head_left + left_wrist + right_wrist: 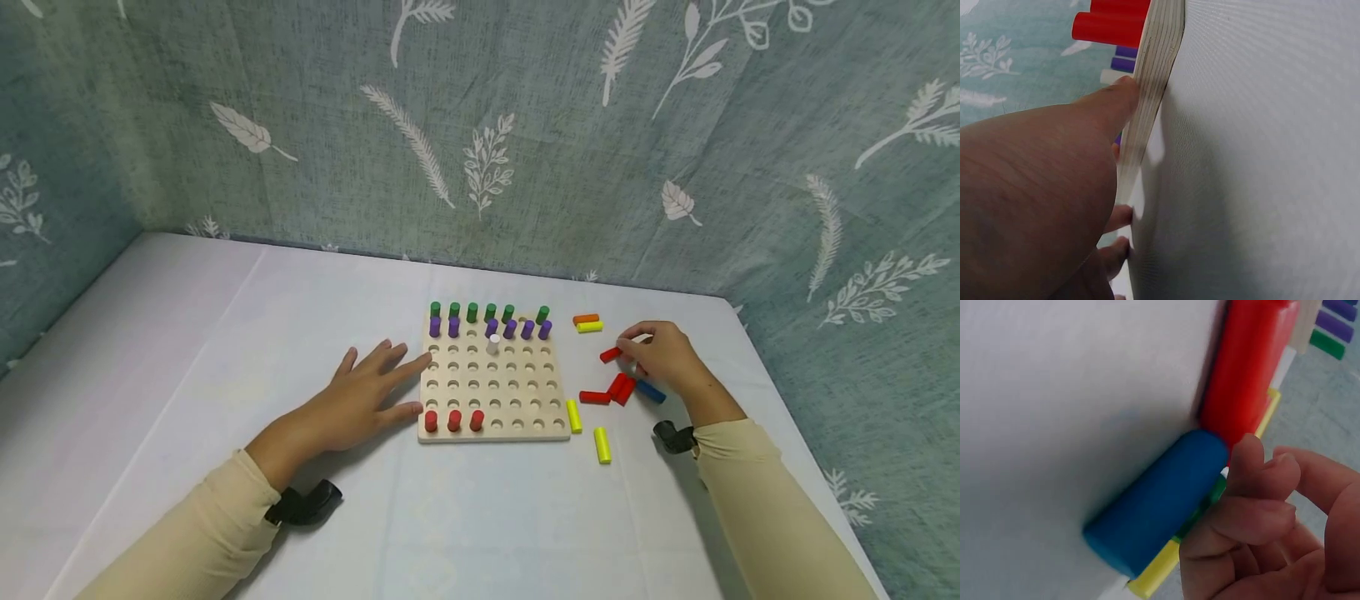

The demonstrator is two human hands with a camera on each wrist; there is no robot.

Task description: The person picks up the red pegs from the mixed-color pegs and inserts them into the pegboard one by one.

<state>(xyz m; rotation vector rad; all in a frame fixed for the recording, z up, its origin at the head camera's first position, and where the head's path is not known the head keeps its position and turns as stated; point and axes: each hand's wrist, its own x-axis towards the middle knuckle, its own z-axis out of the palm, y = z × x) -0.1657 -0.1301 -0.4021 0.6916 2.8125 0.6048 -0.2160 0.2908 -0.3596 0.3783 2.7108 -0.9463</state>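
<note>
A pale wooden peg board (521, 435) lies flat on the table. My left hand (360, 404) is beside it with fingers spread, the index fingertip and thumb (1124, 94) touching its left edge. Green pegs (472, 312) stand in the back row, purple pegs (510, 329) in front of them, and one white peg (492, 343) near the middle. Three red pegs (454, 420) stand at the front left. Right of the board, my right hand (663, 358) pinches one end of a red peg (610, 355) between thumb and index finger; the wrist view hides that peg behind the fingers.
Near the right hand lie a blue peg (651, 392) and several loose red pegs (595, 397). Two yellow pegs (602, 446) rest by the board's front right corner. Farther back, an orange peg (586, 319) lies beside another yellow peg (589, 327). A leaf-patterned cloth (480, 125) rises behind the table.
</note>
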